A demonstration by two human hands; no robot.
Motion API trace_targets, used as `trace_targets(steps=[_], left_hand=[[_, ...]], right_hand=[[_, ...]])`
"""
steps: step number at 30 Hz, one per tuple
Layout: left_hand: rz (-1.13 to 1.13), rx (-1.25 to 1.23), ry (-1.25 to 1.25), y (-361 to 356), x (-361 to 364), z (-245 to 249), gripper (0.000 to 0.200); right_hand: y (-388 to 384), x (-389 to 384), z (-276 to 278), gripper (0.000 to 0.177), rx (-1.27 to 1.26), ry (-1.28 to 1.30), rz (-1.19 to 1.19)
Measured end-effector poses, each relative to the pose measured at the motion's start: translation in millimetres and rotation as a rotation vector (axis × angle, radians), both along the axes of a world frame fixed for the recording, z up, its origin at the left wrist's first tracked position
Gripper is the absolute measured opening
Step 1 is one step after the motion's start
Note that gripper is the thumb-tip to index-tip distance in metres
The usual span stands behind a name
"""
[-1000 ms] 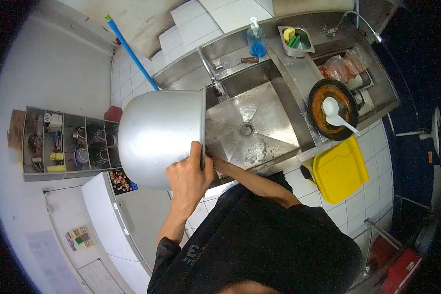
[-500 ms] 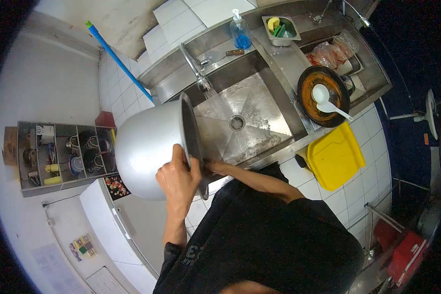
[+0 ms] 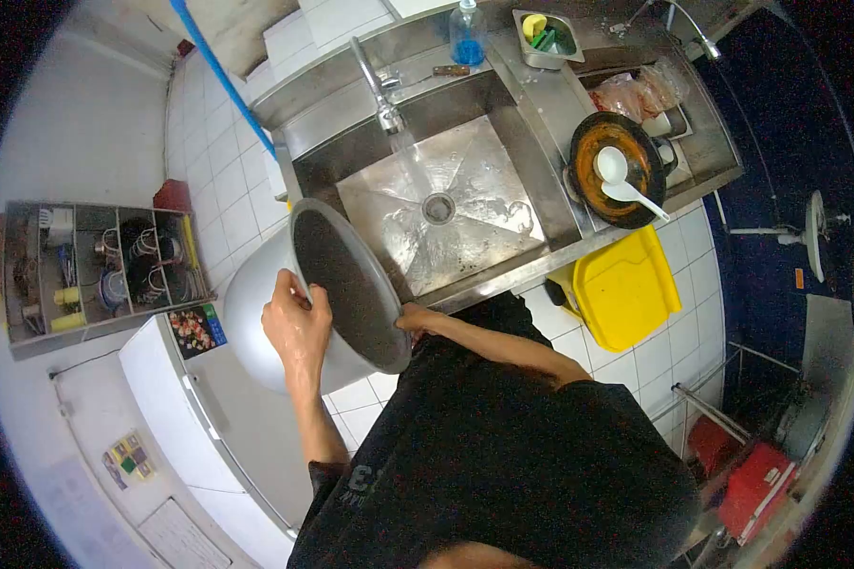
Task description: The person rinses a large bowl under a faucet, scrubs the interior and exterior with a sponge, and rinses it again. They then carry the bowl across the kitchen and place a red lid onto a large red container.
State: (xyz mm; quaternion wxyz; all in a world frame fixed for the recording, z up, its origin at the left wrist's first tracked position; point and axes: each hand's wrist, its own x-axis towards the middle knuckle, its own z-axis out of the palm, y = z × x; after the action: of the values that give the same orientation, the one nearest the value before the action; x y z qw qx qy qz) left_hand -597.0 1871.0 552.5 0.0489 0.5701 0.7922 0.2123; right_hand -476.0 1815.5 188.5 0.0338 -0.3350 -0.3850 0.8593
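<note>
View: looking down from the person's head at a steel sink unit set in a white-tiled corner.

Pot: a large silver pot (image 3: 256, 322) with a dark inside is held in the air, clear of any surface. It is tipped on its side, mouth facing up and towards the sink. It hangs just in front of the sink's front left corner, against the person's body.

Left hand: the left hand (image 3: 294, 327) is clamped on the pot's near rim, fingers curled over the edge.

Right hand: the right hand (image 3: 416, 318) meets the rim on the opposite side. Most of it is hidden behind the pot, so its grip cannot be told.

Hands: well apart, one on each side of the pot's mouth.

Sink: the sink (image 3: 484, 180) is a wet square basin with a central drain.

Tap: the tap (image 3: 375, 81) arches over the back edge, and water (image 3: 406, 161) runs from it into the basin.

Right of the basin: a dark pan (image 3: 588, 147) smeared with orange, with a white ladle (image 3: 619, 178) lying in it.

Behind the basin: a blue soap bottle (image 3: 467, 36) and a small metal tray (image 3: 544, 36) of sponges.

Below the pan: a yellow container (image 3: 626, 284) against the tiled front.

Far left: a shelf rack (image 3: 95, 266) of small items.
</note>
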Motion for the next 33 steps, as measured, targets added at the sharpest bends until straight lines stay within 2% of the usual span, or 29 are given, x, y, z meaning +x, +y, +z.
trace_targets(steps=[1, 2, 3, 5, 6, 7, 8, 9, 11, 13, 15, 16, 18, 19, 21, 23, 24, 26, 27, 28, 29, 30, 31, 32, 33], left_hand=[[-0.003, 0.017, 0.008, -3.9, -1.3, 8.3, 0.019], [0.048, 0.023, -0.050, -14.3, 2.1, 20.3, 0.019], [0.099, 0.027, -0.110, -25.9, 6.5, 27.2, 0.020], [0.126, 0.045, -0.145, -43.5, 2.2, 18.1, 0.020], [0.118, 0.055, -0.096, -48.2, -0.4, 7.1, 0.020], [0.104, 0.061, -0.043, -54.3, -2.0, 1.8, 0.021], [0.116, 0.129, -0.129, -59.8, -1.3, 3.6, 0.023], [0.067, 0.210, -0.099, -69.8, -14.1, -2.8, 0.023], [0.131, 0.244, -0.400, -98.5, -24.0, 2.0, 0.019], [0.044, 0.301, -0.332, -134.4, -45.4, -0.7, 0.013], [0.089, 0.327, -0.408, -169.9, -33.5, 5.1, 0.016], [0.102, 0.385, -0.481, -183.9, -30.0, -4.1, 0.019], [0.105, 0.443, -0.699, -213.1, -32.9, -36.5, 0.026], [0.090, 0.429, -0.843, -229.5, -44.5, -60.4, 0.028], [0.188, 0.271, -0.868, -257.9, -117.1, -159.6, 0.031], [0.142, 0.247, -1.105, -261.7, -97.1, -182.9, 0.031], [0.095, 0.226, -1.112, -259.3, -103.8, -191.4, 0.031], [0.142, 0.225, -0.900, -253.2, -111.7, -211.0, 0.034], [0.133, 0.189, -0.829, -254.0, -106.2, -202.5, 0.034], [0.118, 0.145, -0.770, -255.2, -99.2, -193.0, 0.034], [0.021, 0.049, -0.789, -250.7, -111.3, -204.7, 0.032], [-0.108, 0.086, -1.003, -254.1, -99.5, -205.6, 0.033], [-0.117, -0.045, -1.054, -251.7, -85.8, -198.5, 0.035], [-0.145, -0.153, -0.946, -253.9, -73.1, -191.4, 0.035], [-0.241, -0.202, -0.949, -250.1, -65.5, -199.2, 0.035]], right_hand=[[4.3, -3.8, -4.1, 0.038, 0.077, 0.015, 0.009], [8.6, 0.8, 58.3, 0.038, 0.103, -0.245, 0.011], [6.2, 7.2, 67.3, 0.038, 0.114, -0.249, 0.011], [-1.2, 17.1, 72.9, 0.032, 0.189, -0.118, -0.197], [-0.2, 16.8, 70.7, 0.035, 0.212, -0.215, -0.215], [-0.9, 17.9, 74.5, 0.035, 0.221, -0.199, -0.221], [0.0, 20.4, 81.4, 0.038, 0.282, -0.272, -0.164], [3.0, 27.2, 88.0, 0.042, 0.342, -0.353, -0.119], [-0.7, 38.8, 103.5, 0.040, 0.401, -0.408, -0.247], [-9.5, 57.3, 114.2, 0.044, 0.772, -0.366, -0.539], [-14.5, 74.6, 151.7, 0.044, 0.712, -0.430, -0.711], [-13.8, 84.9, 174.1, 0.044, 0.685, -0.468, -0.820], [-16.4, 105.0, 214.4, 0.043, 0.718, -0.435, -0.850], [-21.3, 109.2, 227.4, 0.041, 0.748, -0.388, -0.837], [-35.1, 103.9, 236.2, 0.036, 0.832, -0.420, -0.947], [-48.7, 102.2, 236.7, 0.037, 0.882, -0.550, -0.900], [-59.1, 103.3, 236.7, 0.037, 0.878, -0.572, -0.945], [-83.0, 120.7, 237.0, 0.039, 0.840, -0.593, -0.883], [-97.5, 115.1, 220.2, 0.041, 0.942, -0.575, -1.085], [-120.4, 123.4, 243.5, 0.038, 0.766, -0.561, -1.050], [-144.8, 133.9, 259.9, 0.041, 0.734, -0.591, -0.995], [-165.4, 132.7, 240.3, 0.034, 0.857, -0.598, -1.183], [-194.1, 141.0, 246.9, 0.032, 0.776, -0.657, -1.207], [-223.1, 147.1, 256.5, 0.030, 0.691, -0.695, -1.246], [-252.6, 150.2, 254.6, 0.030, 0.668, -0.747, -1.337]])
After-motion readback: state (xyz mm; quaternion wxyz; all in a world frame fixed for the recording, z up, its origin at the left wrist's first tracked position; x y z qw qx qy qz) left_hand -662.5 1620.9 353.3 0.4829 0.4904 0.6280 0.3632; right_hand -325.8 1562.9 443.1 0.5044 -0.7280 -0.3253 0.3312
